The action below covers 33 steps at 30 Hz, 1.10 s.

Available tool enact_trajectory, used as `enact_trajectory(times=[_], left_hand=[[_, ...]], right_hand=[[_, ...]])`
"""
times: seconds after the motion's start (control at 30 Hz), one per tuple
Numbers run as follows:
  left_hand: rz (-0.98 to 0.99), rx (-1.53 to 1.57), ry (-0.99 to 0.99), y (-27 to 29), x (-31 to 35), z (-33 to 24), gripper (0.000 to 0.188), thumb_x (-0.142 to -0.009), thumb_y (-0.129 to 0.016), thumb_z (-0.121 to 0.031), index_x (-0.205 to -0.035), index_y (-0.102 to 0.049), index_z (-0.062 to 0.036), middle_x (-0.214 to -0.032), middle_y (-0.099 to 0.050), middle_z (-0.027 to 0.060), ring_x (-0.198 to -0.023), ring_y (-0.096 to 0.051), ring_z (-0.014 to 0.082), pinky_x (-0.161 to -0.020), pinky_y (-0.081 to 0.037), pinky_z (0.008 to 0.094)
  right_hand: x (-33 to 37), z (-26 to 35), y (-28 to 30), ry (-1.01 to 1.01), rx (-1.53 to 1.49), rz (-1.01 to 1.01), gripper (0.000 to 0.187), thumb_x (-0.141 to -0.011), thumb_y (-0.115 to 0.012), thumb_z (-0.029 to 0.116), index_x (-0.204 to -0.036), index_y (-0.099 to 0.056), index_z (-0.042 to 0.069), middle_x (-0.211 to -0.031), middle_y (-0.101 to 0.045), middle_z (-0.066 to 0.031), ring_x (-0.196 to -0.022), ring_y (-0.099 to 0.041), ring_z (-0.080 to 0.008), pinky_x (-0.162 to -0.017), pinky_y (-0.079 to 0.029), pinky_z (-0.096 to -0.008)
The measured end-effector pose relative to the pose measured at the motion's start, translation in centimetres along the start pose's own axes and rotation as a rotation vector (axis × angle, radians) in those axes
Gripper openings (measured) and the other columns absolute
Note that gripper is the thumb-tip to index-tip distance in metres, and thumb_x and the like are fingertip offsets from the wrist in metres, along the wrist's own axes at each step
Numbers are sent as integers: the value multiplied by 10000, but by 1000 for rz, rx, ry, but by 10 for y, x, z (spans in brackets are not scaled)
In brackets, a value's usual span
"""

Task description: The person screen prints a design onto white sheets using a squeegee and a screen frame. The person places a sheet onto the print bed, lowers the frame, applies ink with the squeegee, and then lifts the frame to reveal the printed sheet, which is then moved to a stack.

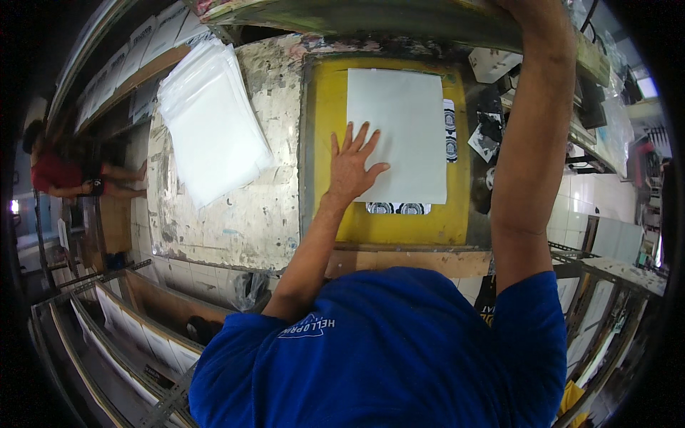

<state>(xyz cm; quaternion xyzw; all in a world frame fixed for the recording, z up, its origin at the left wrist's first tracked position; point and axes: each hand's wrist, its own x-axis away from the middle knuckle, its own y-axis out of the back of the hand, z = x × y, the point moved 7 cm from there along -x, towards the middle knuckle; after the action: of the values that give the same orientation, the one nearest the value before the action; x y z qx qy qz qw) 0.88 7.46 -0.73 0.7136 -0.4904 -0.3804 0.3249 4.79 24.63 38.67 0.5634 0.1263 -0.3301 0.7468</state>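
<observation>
My left hand (354, 165) lies flat with its fingers spread, across the left edge of a blank white sheet (405, 135). The sheet rests on a yellow board (457, 221) set into the worktable. Black-and-white printed pieces (450, 132) stick out from under the sheet's right and lower edges. My right arm reaches far forward to a raised, paint-stained frame (399, 21) along the far side. Only a little of my right hand (526, 6) shows at the top edge, beside that frame; its fingers are hidden.
A fanned stack of white sheets (214, 128) in clear plastic lies on the paint-spotted tabletop (275, 221) at left. A smeared paper scrap (486, 135) sits right of the board. Metal racks (135, 328) stand near left. Another person (61, 167) is at far left.
</observation>
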Motion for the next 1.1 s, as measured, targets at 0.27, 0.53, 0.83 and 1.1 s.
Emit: enact_trajectory(times=[0.27,0.53,0.83,1.1], left_hand=[[6,-73,36,-28,36,35,821,-823,-702,-604,-1462,-544,-115,-1621,-348,161,-1498,-246,476,-1184,-111,704],[10,-34,22,-27,38,35,791,-851,-672,-608,-1455,-553,-112,-1621,-345,169,-1504,-225,481,-1186,-102,701],[-170,111,68,18,32,34,968,-848,-711,-570,-1586,-315,-85,-1604,-372,176,-1506,-262,428,-1217,-145,623],[-742,1226,174,147,85,-11,1177,-644,-968,-170,-1562,-270,64,-1388,-573,171,-1261,-565,262,-1064,-476,402]], right_hand=[[5,13,1,35,-66,12,341,-886,-689,225,-1128,-748,-9,-971,-775,-163,-804,-702,-221,-782,-549,-333],[14,8,-3,-72,-20,52,335,-886,-686,218,-1148,-758,23,-971,-781,-135,-781,-698,-193,-775,-552,-319],[66,13,-28,178,370,-1,518,-711,-773,198,-1225,-730,156,-898,-691,-130,-797,-668,-267,-729,-512,-373],[193,63,-75,-18,197,23,617,-658,-809,87,-1259,-738,209,-908,-612,-132,-796,-566,-318,-743,-484,-412]])
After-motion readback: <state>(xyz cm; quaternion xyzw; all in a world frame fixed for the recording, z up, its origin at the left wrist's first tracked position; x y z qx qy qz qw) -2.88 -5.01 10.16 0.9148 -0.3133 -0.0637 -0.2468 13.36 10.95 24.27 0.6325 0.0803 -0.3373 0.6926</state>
